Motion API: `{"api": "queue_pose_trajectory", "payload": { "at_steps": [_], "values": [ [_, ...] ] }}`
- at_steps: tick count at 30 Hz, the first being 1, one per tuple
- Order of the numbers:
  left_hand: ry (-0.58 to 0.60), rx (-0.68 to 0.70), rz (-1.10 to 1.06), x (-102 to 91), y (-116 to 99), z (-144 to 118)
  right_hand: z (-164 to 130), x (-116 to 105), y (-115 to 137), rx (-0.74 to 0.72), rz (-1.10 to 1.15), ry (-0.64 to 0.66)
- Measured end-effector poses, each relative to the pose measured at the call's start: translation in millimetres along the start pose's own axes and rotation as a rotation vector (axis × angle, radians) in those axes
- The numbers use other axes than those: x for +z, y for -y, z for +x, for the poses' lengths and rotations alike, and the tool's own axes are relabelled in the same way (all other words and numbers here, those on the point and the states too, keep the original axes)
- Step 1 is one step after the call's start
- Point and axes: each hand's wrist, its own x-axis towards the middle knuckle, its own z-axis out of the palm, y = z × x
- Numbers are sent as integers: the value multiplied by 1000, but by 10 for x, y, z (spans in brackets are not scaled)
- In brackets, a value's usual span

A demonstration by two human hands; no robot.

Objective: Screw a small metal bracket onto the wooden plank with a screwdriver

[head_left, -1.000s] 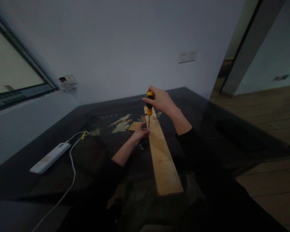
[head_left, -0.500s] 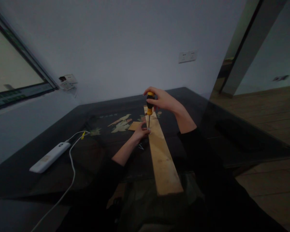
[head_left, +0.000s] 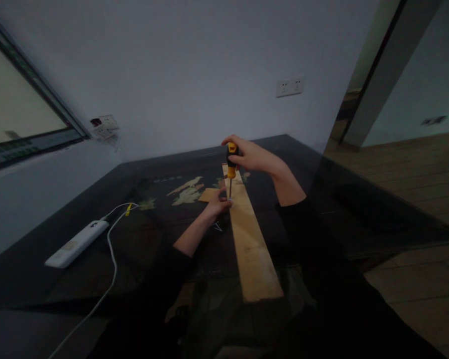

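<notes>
Gripping the yellow-and-black handle of a screwdriver [head_left: 231, 167] from above, the right hand [head_left: 252, 155] has its fingers curled tight round the grip, wrist raised, forearm sloping back to a dark sleeve. The screwdriver stands upright, tip down on a plank [head_left: 249, 234] that runs from the table's [head_left: 41, 269] near edge toward its far edge. The left hand [head_left: 217, 203] rests low at the plank's left edge, fingertips pinched together at the tip; what they pinch is too small and dim to tell. A white power strip [head_left: 77, 244] lies near the table's left edge.
</notes>
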Motion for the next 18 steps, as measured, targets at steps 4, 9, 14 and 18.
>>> {"api": "queue_pose_trajectory", "payload": {
  "at_steps": [4,9,14,18],
  "values": [
    [3,-1,-19,9,-15,-27,-3,-8,-2,-21,-14,-32],
    [8,18,-25,-6,15,-6,46,129,-2,84,-317,-261],
    [16,26,-46,-27,49,30,33,87,-17,36,-247,-207],
    [6,18,-37,-34,57,47,1,-44,-26,-44,-111,-120]
  ]
}}
